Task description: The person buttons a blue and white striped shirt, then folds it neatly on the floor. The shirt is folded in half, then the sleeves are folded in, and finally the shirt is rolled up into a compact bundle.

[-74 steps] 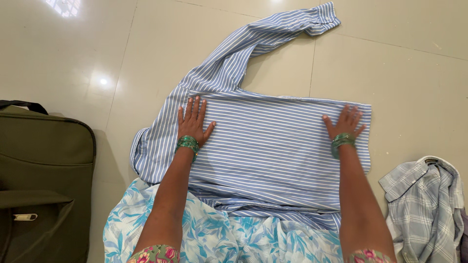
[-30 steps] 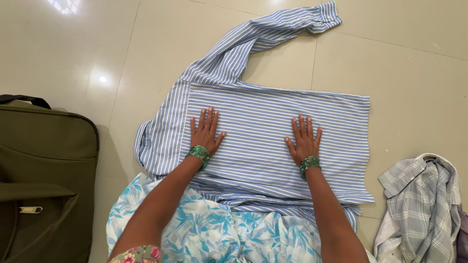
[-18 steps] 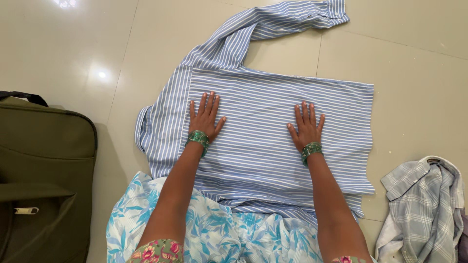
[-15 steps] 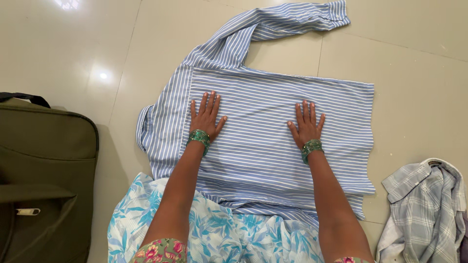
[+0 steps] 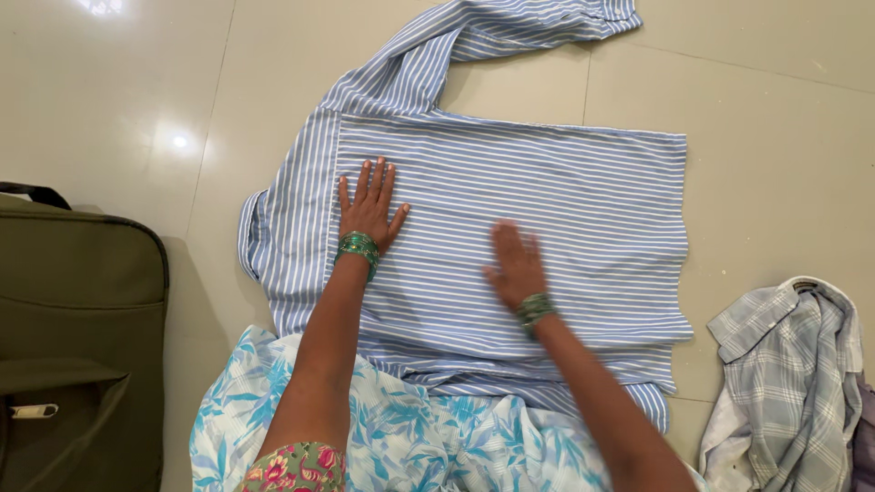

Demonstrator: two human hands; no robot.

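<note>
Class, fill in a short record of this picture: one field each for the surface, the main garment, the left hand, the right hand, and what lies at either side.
Surface: glossy tiled floor
Main garment: blue striped shirt, spread flat, one sleeve stretched away
Left hand: flat, fingers spread, near the collar end
Right hand: blurred, on the shirt's middle
Left side: olive suitcase
Right side: crumpled checked shirt

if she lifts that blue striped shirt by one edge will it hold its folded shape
Probably not. The blue-and-white striped cotton shirt looks thin and floppy: it lies flat on the glossy tiled floor and its sleeve curves loosely. It seems light, so the folds would likely fall open. The smooth tiles suggest it slides easily under the flat left hand.
</note>
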